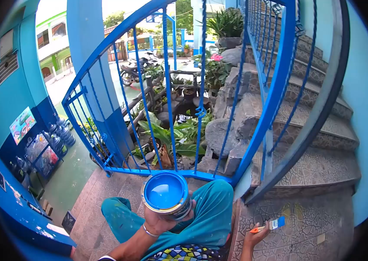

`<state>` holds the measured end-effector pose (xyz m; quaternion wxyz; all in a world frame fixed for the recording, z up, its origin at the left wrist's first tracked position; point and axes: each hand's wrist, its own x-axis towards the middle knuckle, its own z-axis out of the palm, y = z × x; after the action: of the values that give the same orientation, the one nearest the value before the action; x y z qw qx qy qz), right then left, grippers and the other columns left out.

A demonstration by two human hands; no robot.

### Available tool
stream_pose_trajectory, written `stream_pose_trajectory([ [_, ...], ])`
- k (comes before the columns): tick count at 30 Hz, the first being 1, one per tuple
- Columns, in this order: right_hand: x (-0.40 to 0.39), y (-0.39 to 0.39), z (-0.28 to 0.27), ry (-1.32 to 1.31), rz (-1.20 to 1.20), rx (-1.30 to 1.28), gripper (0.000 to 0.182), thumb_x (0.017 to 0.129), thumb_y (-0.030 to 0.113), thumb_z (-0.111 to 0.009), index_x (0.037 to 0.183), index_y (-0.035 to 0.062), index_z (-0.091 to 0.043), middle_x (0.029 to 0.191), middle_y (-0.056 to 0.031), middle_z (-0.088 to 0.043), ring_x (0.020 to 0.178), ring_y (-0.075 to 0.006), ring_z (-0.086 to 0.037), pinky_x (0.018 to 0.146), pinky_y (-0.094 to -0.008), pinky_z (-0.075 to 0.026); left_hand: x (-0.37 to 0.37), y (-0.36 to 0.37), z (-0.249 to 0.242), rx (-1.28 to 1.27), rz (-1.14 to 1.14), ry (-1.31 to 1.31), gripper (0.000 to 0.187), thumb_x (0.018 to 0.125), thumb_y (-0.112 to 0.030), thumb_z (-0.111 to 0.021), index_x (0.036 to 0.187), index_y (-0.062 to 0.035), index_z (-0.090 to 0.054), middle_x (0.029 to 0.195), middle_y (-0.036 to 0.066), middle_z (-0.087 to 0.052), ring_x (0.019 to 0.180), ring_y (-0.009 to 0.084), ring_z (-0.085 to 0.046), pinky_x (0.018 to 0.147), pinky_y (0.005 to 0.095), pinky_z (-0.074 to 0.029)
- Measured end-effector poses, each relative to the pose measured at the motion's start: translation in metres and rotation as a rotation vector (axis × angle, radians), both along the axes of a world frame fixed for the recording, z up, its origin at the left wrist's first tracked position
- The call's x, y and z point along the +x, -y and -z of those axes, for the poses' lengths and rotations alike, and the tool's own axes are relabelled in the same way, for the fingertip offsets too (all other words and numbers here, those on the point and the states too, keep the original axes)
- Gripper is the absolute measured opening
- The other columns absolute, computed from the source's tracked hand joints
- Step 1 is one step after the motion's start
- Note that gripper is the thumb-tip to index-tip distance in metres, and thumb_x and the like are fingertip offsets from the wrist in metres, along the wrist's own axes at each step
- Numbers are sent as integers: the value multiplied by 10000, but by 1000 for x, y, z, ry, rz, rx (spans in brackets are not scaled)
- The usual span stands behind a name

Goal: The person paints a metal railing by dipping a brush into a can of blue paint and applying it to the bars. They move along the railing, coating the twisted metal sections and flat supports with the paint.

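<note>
My left hand [160,222] is wrapped round the lower side of a paint can [176,212], held upright above my lap. Bright blue paint [164,191] fills much of the can, and smears mark its rim. Low at the right, my right hand [257,235] grips the orange handle of a paintbrush [275,223], whose bristles are coated in blue. The brush is held over the tiled landing, apart from the can. In front of my knees stands a metal railing [166,87] with blue bars and a curved blue top rail.
Tiled stairs [310,130] climb at the right beside a dark grey handrail [323,108]. Rocks [223,137] and leafy plants [162,135] lie beyond the railing. Water jugs [58,143] stand by the left wall, and a motorcycle [134,69] is parked farther off.
</note>
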<state>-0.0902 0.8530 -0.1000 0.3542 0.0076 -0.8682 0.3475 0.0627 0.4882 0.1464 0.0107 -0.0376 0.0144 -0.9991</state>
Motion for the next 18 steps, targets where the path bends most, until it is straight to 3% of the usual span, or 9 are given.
stream_pose_trajectory([
  [3,10,-21,-3,9,-106,-128,351,1066,118,-679,1377,-32,-614,1353,-269,-667,1278,-439,-630,1098,-520,-480,-11,-3,0,35,28,69,812,1010,-706,-545,1519,-75,-580,1542,240,-564,1393,480,-506,1086,633,-491],
  [4,6,-27,-10,-24,-118,-128,281,1057,127,-699,1301,-11,-676,1269,-231,-734,1133,-416,-710,1005,-482,-550,-14,-7,-7,-5,-6,77,778,1004,-683,-569,1476,-67,-619,1531,238,-561,1385,484,-509,1080,642,-494],
  [7,9,-27,-102,334,-381,-142,224,1050,104,-698,1261,28,-715,1203,-214,-767,974,-385,-760,866,-464,-605,-30,-5,-6,-2,17,140,753,996,-671,-591,1455,-76,-641,1536,234,-556,1388,486,-507,1084,653,-491],
  [8,4,-28,-121,446,-461,-183,192,1004,87,-758,1190,40,-769,1086,-182,-787,859,-330,-780,738,-428,-619,-36,-3,-7,4,32,142,728,999,-660,-600,1446,-88,-651,1541,228,-553,1398,485,-502,1097,662,-486],
  [11,-8,-17,-202,588,-753,219,327,1040,220,-715,1356,155,-765,1080,-220,-774,973,-453,-741,801,-503,-588,-55,5,-3,28,63,95,667,1015,-609,-624,1443,-99,-661,1543,212,-558,1406,484,-508,1109,673,-486],
  [12,-10,2,-226,565,-809,137,401,1085,315,-626,817,17,-618,719,-233,-604,682,-462,-640,620,-539,-453,-58,6,0,38,67,111,660,1018,-603,-625,1444,-99,-661,1542,213,-558,1407,487,-512,1111,675,-487],
  [13,-14,12,-238,535,-895,192,256,1041,311,-699,987,62,-680,782,-219,-665,721,-438,-682,645,-518,-500,-64,9,2,46,70,120,654,1021,-597,-626,1444,-99,-661,1542,214,-558,1408,489,-516,1113,677,-487],
  [15,-27,34,-255,456,-1063,306,405,954,303,-845,1327,151,-803,909,-191,-787,799,-391,-765,695,-477,-595,-77,22,7,72,91,117,650,1028,-591,-624,1449,-97,-657,1539,219,-561,1412,498,-521,1119,681,-487],
  [18,-52,82,-279,206,-1141,333,305,926,207,-853,1208,102,-807,1068,-133,-812,855,-350,-761,750,-442,-598,-92,39,14,115,105,69,699,1043,-612,-591,1492,-77,-620,1555,237,-565,1427,520,-528,1146,692,-471],
])
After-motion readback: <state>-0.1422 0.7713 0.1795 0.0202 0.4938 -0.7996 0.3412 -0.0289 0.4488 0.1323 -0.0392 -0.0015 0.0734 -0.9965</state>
